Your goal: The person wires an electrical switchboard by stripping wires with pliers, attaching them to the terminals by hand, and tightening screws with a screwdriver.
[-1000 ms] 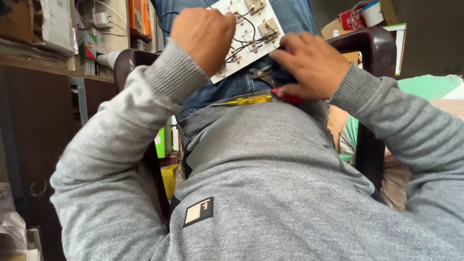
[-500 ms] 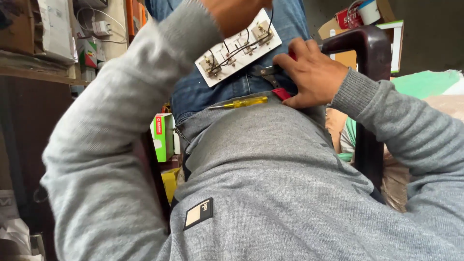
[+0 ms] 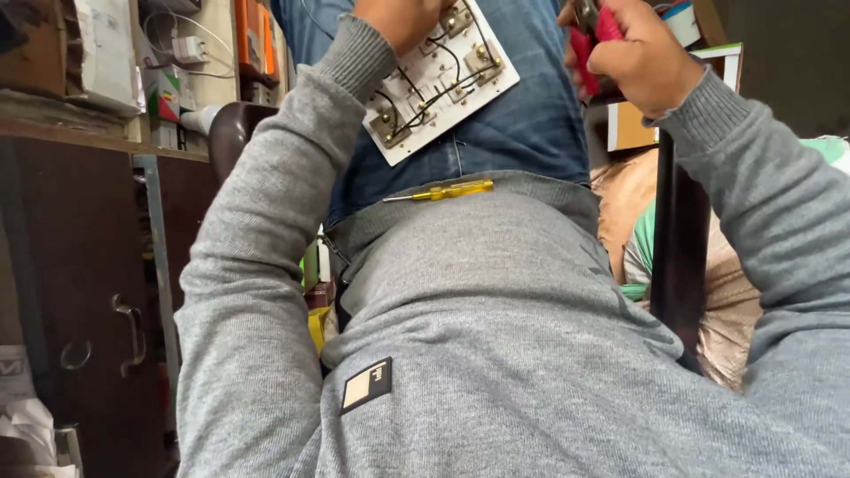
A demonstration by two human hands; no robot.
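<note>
One white rectangular switch plate (image 3: 440, 80), seen from its back, lies tilted on the person's blue-jeaned lap (image 3: 531, 124). Several square switch modules with brass terminals are mounted on it, joined by black wires; the exact count cannot be told, as the upper corner is covered. One slim screwdriver with a clear yellow handle (image 3: 440, 190) lies crosswise at the hem of the grey sweatshirt (image 3: 496, 336), just below the plate and apart from it. One pair of red-handled pliers (image 3: 588, 40) is in view, its head cut off by the top edge.

The plate's lower and right edges are free, with bare denim beside them. A dark brown chair armrest (image 3: 232, 128) bounds the lap on the left, and a dark chair post (image 3: 677, 257) on the right. A cluttered wooden shelf (image 3: 80, 124) stands well to the left.

The left hand (image 3: 400, 18) is at the top edge, the forearm reaching forward; it rests on the plate's upper corner, but whether its fingers clasp the plate cannot be told. The right hand (image 3: 639, 53) is raised beside the plate, clear of it, fist closed around the plier handles.
</note>
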